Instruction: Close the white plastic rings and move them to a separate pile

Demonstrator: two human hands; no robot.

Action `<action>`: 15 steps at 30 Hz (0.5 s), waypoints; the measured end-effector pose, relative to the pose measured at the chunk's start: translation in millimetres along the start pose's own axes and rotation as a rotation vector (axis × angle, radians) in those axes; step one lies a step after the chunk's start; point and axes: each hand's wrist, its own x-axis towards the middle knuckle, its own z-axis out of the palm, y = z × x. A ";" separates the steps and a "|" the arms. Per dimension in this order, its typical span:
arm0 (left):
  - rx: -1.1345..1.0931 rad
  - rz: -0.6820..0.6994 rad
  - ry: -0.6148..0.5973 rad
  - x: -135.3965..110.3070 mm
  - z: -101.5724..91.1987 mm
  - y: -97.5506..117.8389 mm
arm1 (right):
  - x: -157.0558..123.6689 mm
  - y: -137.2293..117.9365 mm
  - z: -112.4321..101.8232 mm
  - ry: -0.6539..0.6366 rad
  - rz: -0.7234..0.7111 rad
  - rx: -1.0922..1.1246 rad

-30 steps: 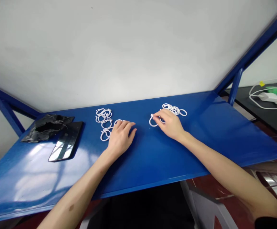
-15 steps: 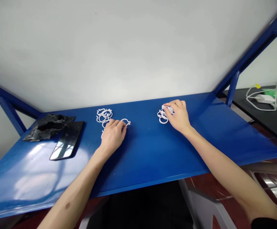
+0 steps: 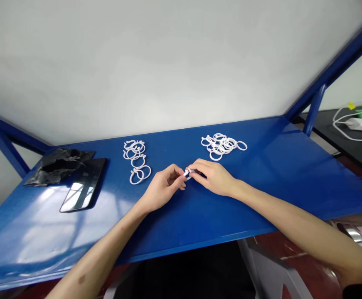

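Note:
Above the middle of the blue table, my left hand and my right hand meet with their fingertips pinched on a white plastic curtain ring. Most of that ring is covered by my fingers. To the left of my hands lies a small group of white curtain rings, several of them with a gap and knobbed ends. Beyond my right hand is a pile of overlapping white curtain rings, one lying flat at its right edge.
A black phone lies on the left of the blue table, beside a crumpled black plastic bag. Blue frame bars slope up at both sides. A white charger and cable rest on a dark surface at right.
My left hand has moved right, away from the left rings, with a ring in its fingers. My right hand has left the right pile and come in to meet it.

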 end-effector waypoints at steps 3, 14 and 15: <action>-0.022 -0.002 -0.015 0.2 0.5 0.8 | -0.2 0.5 -0.4 -0.021 -0.021 0.041; 0.210 0.103 0.173 0.6 -3.0 3.9 | -1.1 -3.8 -1.5 0.030 0.032 0.050; 0.217 0.096 0.195 0.8 -3.4 4.3 | -0.8 -5.3 -3.3 0.038 0.037 0.056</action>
